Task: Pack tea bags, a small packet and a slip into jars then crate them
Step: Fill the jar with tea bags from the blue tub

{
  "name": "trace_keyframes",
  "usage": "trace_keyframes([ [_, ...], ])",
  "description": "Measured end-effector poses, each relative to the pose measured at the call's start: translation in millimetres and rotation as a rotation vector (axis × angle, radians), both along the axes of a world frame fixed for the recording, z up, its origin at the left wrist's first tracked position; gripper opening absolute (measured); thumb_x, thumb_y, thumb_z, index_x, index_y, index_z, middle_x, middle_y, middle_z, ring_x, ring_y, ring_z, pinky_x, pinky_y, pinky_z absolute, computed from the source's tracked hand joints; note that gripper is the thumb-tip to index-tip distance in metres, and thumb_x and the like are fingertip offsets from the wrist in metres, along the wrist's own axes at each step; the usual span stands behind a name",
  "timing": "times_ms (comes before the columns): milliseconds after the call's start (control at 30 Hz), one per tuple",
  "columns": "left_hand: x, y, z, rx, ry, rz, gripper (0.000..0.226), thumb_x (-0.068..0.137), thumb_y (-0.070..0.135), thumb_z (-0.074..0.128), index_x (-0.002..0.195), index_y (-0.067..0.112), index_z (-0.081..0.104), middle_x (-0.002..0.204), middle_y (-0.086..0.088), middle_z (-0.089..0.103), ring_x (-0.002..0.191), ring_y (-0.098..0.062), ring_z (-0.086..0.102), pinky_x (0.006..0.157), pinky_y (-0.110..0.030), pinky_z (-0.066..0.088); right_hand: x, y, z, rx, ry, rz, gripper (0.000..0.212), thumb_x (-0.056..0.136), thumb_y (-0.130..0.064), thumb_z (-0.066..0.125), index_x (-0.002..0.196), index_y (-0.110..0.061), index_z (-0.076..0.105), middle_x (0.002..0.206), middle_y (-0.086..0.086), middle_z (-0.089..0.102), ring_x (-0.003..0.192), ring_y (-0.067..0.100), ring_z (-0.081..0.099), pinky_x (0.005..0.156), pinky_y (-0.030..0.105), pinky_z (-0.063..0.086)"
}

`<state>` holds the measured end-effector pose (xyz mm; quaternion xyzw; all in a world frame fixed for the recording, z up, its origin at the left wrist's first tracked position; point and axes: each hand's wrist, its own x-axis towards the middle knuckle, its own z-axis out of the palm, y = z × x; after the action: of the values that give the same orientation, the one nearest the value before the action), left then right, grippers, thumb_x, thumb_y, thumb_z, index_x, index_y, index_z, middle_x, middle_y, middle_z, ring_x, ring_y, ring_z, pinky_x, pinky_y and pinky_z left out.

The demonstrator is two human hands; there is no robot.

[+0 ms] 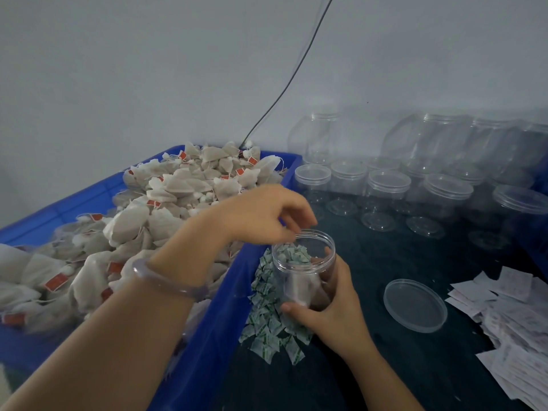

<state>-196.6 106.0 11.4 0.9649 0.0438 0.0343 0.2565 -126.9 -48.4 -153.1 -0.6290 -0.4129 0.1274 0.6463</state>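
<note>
Jar (302, 272) of clear plastic, its mouth open, stands just beside the right wall of the blue crate (225, 307), over the dark counter (370, 366). Our right hand (329, 307) is clamped round its lower half, thumb across the front and fingers behind. We cannot tell whether its base rests on the counter. Through its wall we see something pale lying low inside, too blurred to name.

Our left hand (261, 215) reaches across from the crate and hangs over the jar's rim, fingers curled downward at the mouth. They are blurred, so we cannot tell whether they pinch anything. A pale translucent bracelet (169, 280) circles that wrist.

The crate is heaped with tea bags (178, 185), white pouches with strings and small red tags. A pile of small packets (267, 318), white with green print, lies on the counter against the crate's wall, beneath and behind the jar. To the right of the jar a clear lid (415, 305) lies flat, and beyond it, at the right edge, sits a loose spread of paper slips (510, 310). Farther back, rows of empty jars (388, 185) stand near the wall, some with lids on. A thin dark cable (284, 90) runs down the wall to the crate's far edge.
</note>
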Motion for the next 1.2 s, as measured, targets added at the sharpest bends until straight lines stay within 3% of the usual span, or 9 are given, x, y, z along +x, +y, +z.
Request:
trace_keyframes([
  [67,-3.4,19.3,5.0,-0.037,-0.216,0.165,0.035,0.088,0.005,0.064,0.09,0.04,0.067,0.084,0.03,0.066,0.084,0.011,0.063,0.071,-0.003,0.048,1.1,-0.1,-0.4,-0.009,0.001,-0.002,0.097,0.05,-0.047,0.092,0.128,-0.062,0.036,0.133,-0.025,0.054,0.124,-0.003,0.052,0.095,0.014,0.047],
  [133,-6.2,42.7,-1.6,0.04,-0.249,0.425,0.023,0.092,0.011,0.061,0.1,0.03,0.069,0.086,0.023,0.065,0.079,0.005,0.06,0.073,-0.01,0.046,0.0,-0.1,0.1,-0.02,0.001,-0.001,0.096,0.049,-0.051,0.091,0.123,-0.07,0.034,0.133,-0.028,0.053,0.124,-0.005,0.051,0.093,0.01,0.046],
  [267,-10.0,73.1,-41.4,0.335,0.398,0.606,0.027,0.089,0.025,0.067,0.111,0.009,0.067,0.099,-0.005,0.066,0.085,-0.018,0.06,0.072,-0.028,0.047,-2.6,0.4,-0.4,-0.032,0.0,0.008,0.095,0.049,-0.051,0.091,0.119,-0.077,0.031,0.13,-0.036,0.05,0.122,-0.01,0.05,0.088,0.005,0.044],
  [367,-8.0,77.2,-55.9,0.277,0.505,0.624,0.029,0.078,0.025,0.078,0.099,0.008,0.069,0.094,-0.005,0.068,0.082,-0.02,0.062,0.066,-0.028,0.047,-1.9,-0.6,-0.6,-0.035,0.002,0.008,0.096,0.048,-0.052,0.091,0.118,-0.078,0.03,0.129,-0.038,0.05,0.121,-0.011,0.05,0.086,0.004,0.044],
  [500,-5.6,80.8,-55.7,0.255,0.428,0.614,0.012,0.083,0.019,0.073,0.089,0.01,0.068,0.089,-0.005,0.066,0.08,-0.019,0.061,0.066,-0.028,0.046,-0.2,-1.1,-0.8,-0.036,0.01,-0.001,0.096,0.047,-0.054,0.091,0.119,-0.076,0.031,0.131,-0.035,0.051,0.121,-0.008,0.051,0.088,0.007,0.045],
  [733,-18.4,82.0,-39.8,-0.207,0.022,0.581,0.011,0.099,0.033,0.047,0.096,0.025,0.053,0.092,-0.003,0.059,0.074,-0.02,0.053,0.061,-0.028,0.039,-2.4,-0.4,0.2,-0.031,0.014,0.007,0.096,0.05,-0.049,0.091,0.121,-0.074,0.032,0.131,-0.032,0.052,0.123,-0.007,0.051,0.089,0.007,0.045],
  [967,-6.6,44.7,-13.2,-0.548,-0.248,0.43,0.008,0.099,0.033,0.048,0.098,0.03,0.055,0.102,-0.007,0.058,0.079,-0.02,0.065,0.06,-0.033,0.052,-3.7,-0.3,1.9,-0.024,0.031,0.026,0.097,0.051,-0.042,0.092,0.128,-0.062,0.035,0.13,-0.03,0.054,0.121,-0.005,0.053,0.087,0.008,0.047],
  [1100,4.6,4.1,-9.1,-0.182,-0.196,0.208,0.012,0.092,0.044,0.057,0.096,0.033,0.054,0.097,0.009,0.058,0.073,0.004,0.064,0.054,-0.013,0.051,-4.1,1.0,0.9,-0.018,0.037,0.028,0.095,0.052,-0.038,0.092,0.127,-0.06,0.038,0.128,-0.028,0.056,0.119,-0.004,0.055,0.086,0.01,0.048],
  [1200,6.7,-5.6,-10.2,-0.117,-0.008,0.128,0.027,0.086,0.047,0.065,0.107,0.031,0.058,0.105,0.013,0.064,0.093,-0.001,0.063,0.079,-0.023,0.056,-2.8,0.9,-0.6,-0.018,0.045,0.016,0.098,0.05,-0.044,0.092,0.13,-0.056,0.036,0.129,-0.03,0.054,0.121,-0.004,0.053,0.087,0.01,0.048],
])
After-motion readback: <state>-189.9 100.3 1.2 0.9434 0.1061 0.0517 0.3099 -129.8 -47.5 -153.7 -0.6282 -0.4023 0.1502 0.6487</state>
